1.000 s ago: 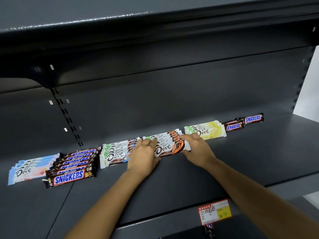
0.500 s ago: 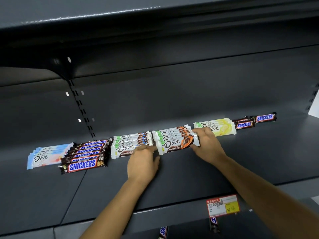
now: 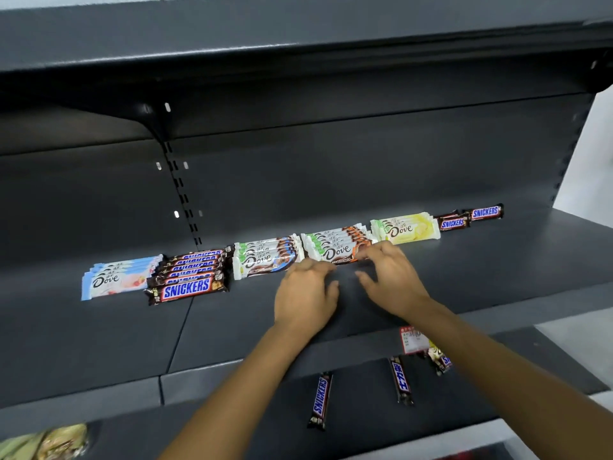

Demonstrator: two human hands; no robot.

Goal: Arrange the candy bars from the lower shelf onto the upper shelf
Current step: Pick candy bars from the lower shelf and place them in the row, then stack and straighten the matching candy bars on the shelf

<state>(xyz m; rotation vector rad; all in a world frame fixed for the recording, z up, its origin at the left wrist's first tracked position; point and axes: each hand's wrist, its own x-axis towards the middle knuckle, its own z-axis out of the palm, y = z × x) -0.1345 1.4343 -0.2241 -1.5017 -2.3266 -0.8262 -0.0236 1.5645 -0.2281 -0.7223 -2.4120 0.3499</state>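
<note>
Two slack, empty grips, left grip (image 3: 305, 295) and right grip (image 3: 396, 280), above upper shelf (image 3: 497, 277) front

Shelving (image 3: 497, 277): uniform dark grey. Leftmost Dove stack (image 3: 116, 278): pale blue wrappers, pink patch, dark script. Snickers stack (image 3: 187, 277): dark brown, blue lettering on white. Next Dove stack (image 3: 265, 257): white with a brown and blue swirl. Adjoining Dove stack (image 3: 335, 245): white, brown and orange. Far Dove stack (image 3: 406, 228): pale yellow. Price tag (image 3: 411, 340): red, white, yellow.
</note>
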